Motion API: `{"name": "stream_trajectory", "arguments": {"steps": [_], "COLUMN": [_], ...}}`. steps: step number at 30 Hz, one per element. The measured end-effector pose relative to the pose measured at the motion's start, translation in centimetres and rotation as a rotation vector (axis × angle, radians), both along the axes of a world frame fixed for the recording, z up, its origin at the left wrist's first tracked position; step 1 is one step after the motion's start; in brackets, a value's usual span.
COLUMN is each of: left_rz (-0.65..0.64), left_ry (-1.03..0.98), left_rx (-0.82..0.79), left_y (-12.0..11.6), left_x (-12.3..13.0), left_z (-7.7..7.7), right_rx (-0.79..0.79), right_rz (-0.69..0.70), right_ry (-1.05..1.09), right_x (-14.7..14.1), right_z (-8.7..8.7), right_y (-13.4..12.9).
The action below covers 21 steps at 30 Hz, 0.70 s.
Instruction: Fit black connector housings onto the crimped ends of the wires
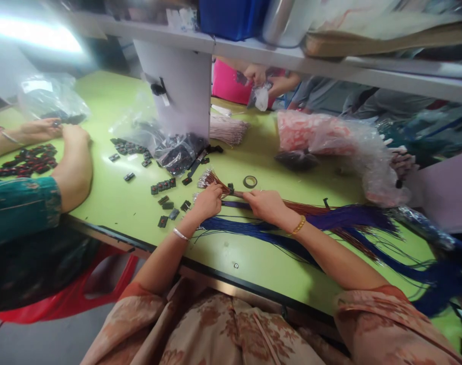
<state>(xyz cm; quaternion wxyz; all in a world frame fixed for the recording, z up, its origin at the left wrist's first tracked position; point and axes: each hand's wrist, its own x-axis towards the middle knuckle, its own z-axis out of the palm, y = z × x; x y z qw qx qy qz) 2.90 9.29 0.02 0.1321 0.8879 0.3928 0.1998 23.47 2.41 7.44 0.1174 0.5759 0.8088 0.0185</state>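
Observation:
A bundle of brown wires (221,181) with silvery ends lies across the green table, fanned out at its left end. My left hand (209,202) is closed at this fanned end, its fingertips on the wires. Farther right along the same bundle, my right hand (267,204) has its fingers closed round it. Black tape (231,188) wraps the bundle between my hands. Bundles of blue wires (249,226) lie just below and run to the right. Beyond my hands sits a roll of tape (249,181). Small black connectors (163,186) lie left of my left hand.
Left, a co-worker's hands (60,129) work beside a pile of black-and-red parts (28,161). Plastic bags of black parts (178,152) stand by a white partition (178,86). A bag of pink parts (314,133) lies at the back right. An overhead shelf (238,50) crosses above.

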Motion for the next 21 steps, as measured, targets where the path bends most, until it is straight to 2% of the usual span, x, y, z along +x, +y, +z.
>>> {"name": "stream_trajectory", "arguments": {"steps": [6,9,13,21], "left_rz": [-0.035,-0.051,-0.039,-0.078], "left_ry": [0.0,0.017,0.043,-0.031], "left_rx": [0.026,0.036,0.04,-0.019], "left_y": [-0.3,-0.3,-0.1,0.4], "left_x": [0.0,0.0,0.1,-0.4], "left_z": [0.3,0.3,0.4,0.4], "right_rx": [-0.038,-0.057,-0.008,0.025], "right_rz": [-0.033,-0.002,-0.033,0.037], "right_ry": [-0.049,-0.06,-0.071,0.013], "right_x": [1.0,1.1,0.9,0.3], "right_z": [-0.7,-0.1,0.6,0.1], "right_y": [1.4,1.0,-0.1,-0.9]}}
